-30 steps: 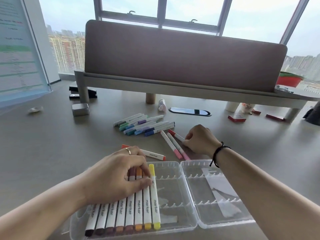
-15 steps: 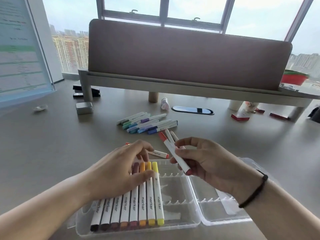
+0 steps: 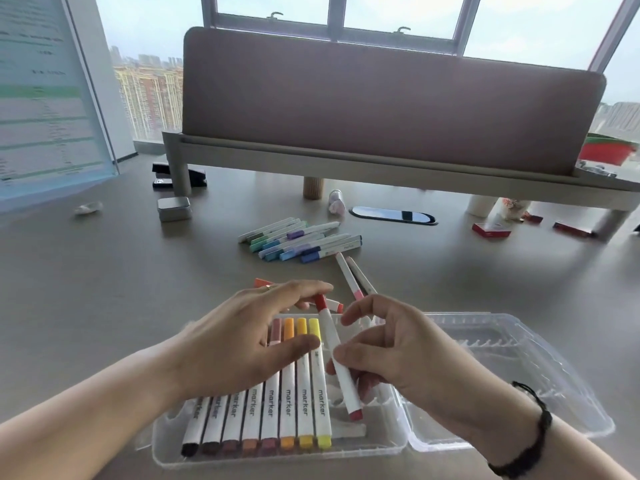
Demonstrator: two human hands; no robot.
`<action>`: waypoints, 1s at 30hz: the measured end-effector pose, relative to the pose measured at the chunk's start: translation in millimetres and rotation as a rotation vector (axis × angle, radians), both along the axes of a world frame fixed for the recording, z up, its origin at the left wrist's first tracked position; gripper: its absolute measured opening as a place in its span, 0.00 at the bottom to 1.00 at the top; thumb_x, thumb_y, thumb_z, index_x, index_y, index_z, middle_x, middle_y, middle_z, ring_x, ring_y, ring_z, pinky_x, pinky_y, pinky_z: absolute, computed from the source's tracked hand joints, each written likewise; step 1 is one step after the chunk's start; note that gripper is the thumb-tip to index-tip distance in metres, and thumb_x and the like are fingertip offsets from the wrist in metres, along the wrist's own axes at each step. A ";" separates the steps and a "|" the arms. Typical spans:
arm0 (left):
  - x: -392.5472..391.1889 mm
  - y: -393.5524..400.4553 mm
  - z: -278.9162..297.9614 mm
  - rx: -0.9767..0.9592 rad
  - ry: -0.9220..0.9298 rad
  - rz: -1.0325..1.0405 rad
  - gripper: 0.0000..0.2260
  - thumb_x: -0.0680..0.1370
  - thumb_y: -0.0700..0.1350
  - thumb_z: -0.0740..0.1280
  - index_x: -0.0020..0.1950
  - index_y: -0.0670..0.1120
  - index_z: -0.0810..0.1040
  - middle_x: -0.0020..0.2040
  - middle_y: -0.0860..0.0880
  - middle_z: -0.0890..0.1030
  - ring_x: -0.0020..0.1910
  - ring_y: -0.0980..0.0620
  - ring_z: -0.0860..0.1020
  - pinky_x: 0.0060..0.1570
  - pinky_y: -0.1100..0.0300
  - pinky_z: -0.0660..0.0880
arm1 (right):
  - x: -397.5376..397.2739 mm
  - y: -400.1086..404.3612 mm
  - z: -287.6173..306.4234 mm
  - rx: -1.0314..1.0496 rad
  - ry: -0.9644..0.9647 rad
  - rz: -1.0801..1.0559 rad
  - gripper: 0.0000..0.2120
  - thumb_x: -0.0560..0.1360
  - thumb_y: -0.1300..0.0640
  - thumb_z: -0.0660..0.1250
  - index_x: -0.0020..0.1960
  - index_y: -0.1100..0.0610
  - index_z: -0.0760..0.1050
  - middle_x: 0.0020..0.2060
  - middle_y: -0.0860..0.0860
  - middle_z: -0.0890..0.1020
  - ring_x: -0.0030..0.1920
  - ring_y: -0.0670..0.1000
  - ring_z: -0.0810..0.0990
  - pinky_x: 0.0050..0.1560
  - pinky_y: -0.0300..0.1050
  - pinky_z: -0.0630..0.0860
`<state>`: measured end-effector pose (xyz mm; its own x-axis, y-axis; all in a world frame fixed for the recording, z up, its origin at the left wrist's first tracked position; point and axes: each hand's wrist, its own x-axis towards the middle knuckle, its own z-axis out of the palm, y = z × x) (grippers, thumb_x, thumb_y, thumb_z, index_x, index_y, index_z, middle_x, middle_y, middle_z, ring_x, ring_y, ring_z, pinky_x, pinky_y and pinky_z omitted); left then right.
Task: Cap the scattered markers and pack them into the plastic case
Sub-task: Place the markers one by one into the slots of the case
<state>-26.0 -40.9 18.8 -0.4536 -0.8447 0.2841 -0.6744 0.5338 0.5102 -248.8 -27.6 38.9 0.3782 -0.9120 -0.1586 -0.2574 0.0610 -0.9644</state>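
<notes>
1. The right hand (image 3: 398, 355) pinches a red marker (image 3: 337, 358) by its white barrel, fingers (image 3: 356, 353) curled round it, holding it tilted above the open half of the clear plastic case (image 3: 381, 441).
2. The left hand (image 3: 242, 344) lies over the packed markers (image 3: 277, 410), fingers fairly straight and spread, pressing on their upper ends; its fingertips come close to the red marker's cap.
3. Eight markers sit side by side in the left half of the case, from black and browns through orange to yellow. Each white barrel that shows reads "marker".
4. The case lid (image 3: 519, 368) lies open flat to the right, holding no markers.
5. On the table (image 3: 104, 306) beyond the hands lies a pile of green, blue and purple markers (image 3: 301, 240); their print is too small to read.
6. Two pink markers (image 3: 353, 275) lie just nearer, and an orange-red marker (image 3: 263, 282) shows partly behind the left hand.
7. A small metal tin (image 3: 174, 208) and a black stapler (image 3: 162, 176) stand farther back on the left.
</notes>
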 end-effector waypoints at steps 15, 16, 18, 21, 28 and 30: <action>0.6 -2.0 -3.3 -0.007 -0.129 -0.033 0.23 0.78 0.69 0.59 0.72 0.67 0.64 0.66 0.72 0.71 0.66 0.74 0.67 0.62 0.69 0.67 | 11.7 13.3 -4.1 -0.322 0.423 -0.090 0.21 0.64 0.47 0.81 0.45 0.45 0.70 0.36 0.45 0.84 0.28 0.41 0.77 0.32 0.39 0.75; 0.5 -2.3 -3.7 -0.010 -0.152 -0.037 0.23 0.78 0.69 0.59 0.72 0.67 0.64 0.67 0.72 0.70 0.65 0.74 0.66 0.62 0.70 0.66 | 12.1 13.6 -4.5 -0.337 0.440 -0.091 0.20 0.64 0.46 0.81 0.44 0.45 0.70 0.36 0.45 0.84 0.28 0.41 0.77 0.31 0.37 0.74; 0.5 -2.6 -4.0 -0.015 -0.202 -0.041 0.24 0.77 0.70 0.57 0.73 0.69 0.60 0.67 0.74 0.68 0.65 0.77 0.63 0.60 0.73 0.63 | 12.6 14.2 -5.5 -0.368 0.477 -0.094 0.18 0.64 0.44 0.80 0.42 0.45 0.71 0.35 0.44 0.83 0.28 0.41 0.76 0.30 0.38 0.75; 0.6 -4.3 -4.2 -0.006 -0.263 -0.049 0.26 0.76 0.73 0.53 0.73 0.72 0.56 0.66 0.78 0.61 0.66 0.80 0.57 0.62 0.73 0.60 | 13.2 15.0 -6.7 -0.405 0.524 -0.082 0.16 0.65 0.42 0.79 0.39 0.48 0.73 0.34 0.45 0.81 0.31 0.41 0.76 0.32 0.38 0.76; 1.3 -6.8 -5.1 -0.004 -0.291 -0.042 0.26 0.75 0.75 0.53 0.72 0.70 0.61 0.72 0.71 0.62 0.71 0.73 0.57 0.72 0.60 0.62 | 9.6 12.0 -3.8 -0.417 0.537 -0.022 0.09 0.69 0.44 0.77 0.42 0.48 0.82 0.36 0.37 0.82 0.34 0.38 0.78 0.34 0.31 0.73; 1.8 -6.6 -4.5 0.021 -0.294 -0.043 0.25 0.75 0.74 0.55 0.71 0.73 0.60 0.71 0.72 0.60 0.70 0.72 0.57 0.71 0.60 0.63 | 4.0 11.6 0.1 -0.409 0.563 0.007 0.08 0.69 0.43 0.76 0.45 0.46 0.84 0.37 0.35 0.83 0.36 0.37 0.78 0.37 0.29 0.72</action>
<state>-24.2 -47.6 14.3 -0.5490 -0.8275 0.1179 -0.7720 0.5560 0.3081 -244.8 -15.9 39.0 0.3457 -0.9381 0.0232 -0.7244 -0.2825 -0.6288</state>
